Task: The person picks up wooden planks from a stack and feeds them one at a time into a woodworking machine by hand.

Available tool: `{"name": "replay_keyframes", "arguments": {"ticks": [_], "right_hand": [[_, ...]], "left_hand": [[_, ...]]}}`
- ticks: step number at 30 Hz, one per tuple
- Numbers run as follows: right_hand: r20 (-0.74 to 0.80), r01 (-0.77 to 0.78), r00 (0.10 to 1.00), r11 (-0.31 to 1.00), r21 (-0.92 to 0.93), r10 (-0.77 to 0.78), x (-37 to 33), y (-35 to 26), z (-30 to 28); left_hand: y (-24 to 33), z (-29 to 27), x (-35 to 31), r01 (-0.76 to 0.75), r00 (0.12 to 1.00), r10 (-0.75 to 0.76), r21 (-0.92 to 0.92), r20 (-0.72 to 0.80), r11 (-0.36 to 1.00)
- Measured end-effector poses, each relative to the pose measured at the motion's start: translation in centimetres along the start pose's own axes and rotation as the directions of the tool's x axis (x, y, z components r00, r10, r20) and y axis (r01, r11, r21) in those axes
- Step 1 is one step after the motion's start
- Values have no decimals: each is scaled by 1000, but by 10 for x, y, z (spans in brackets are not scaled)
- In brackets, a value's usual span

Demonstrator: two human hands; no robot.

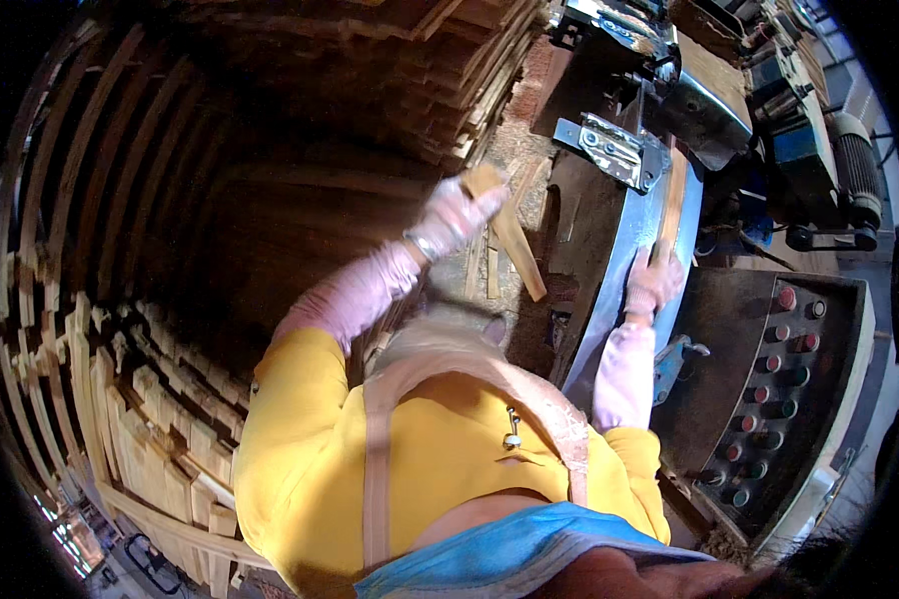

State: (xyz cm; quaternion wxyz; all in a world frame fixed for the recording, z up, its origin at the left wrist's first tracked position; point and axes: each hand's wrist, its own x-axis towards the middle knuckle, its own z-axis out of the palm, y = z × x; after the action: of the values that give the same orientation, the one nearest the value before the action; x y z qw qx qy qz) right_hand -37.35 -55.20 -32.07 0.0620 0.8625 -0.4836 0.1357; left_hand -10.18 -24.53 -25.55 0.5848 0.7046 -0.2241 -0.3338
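My left hand (459, 215), in a pale glove, is raised in the middle, closed around a short end of a wooden piece (484, 181). It is slightly blurred, so the full length of that piece cannot be made out. To the right, my gloved right hand (655, 279) rests on the shiny metal bed (609, 290) of a machine. Its fingers close over the near end of a narrow wooden strip (675, 190). The strip lies along the bed, and its far end passes under the machine's metal housing (707, 108).
A metal bracket (614, 150) sits over the bed. A control panel (789, 389) with several red and green buttons stands at right, below a motor (854, 165). Loose wood offcuts (516, 255) lie beyond my left hand. Stacked boards (150, 429) fill the left side.
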Motion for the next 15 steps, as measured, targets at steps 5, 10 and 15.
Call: {"name": "replay_keyframes", "arguments": {"ticks": [5, 10, 15], "right_hand": [[213, 74, 900, 615, 785, -380, -18, -50, -28], [-67, 458, 830, 609, 648, -553, -147, -83, -94], [38, 192, 963, 775, 602, -267, -220, -39, -114]], "left_hand": [[8, -64, 53, -296, 924, 314, 111, -218, 949], [30, -72, 67, -410, 841, 434, 142, -324, 901], [1, -90, 39, -95, 955, 114, -84, 273, 992]]}}
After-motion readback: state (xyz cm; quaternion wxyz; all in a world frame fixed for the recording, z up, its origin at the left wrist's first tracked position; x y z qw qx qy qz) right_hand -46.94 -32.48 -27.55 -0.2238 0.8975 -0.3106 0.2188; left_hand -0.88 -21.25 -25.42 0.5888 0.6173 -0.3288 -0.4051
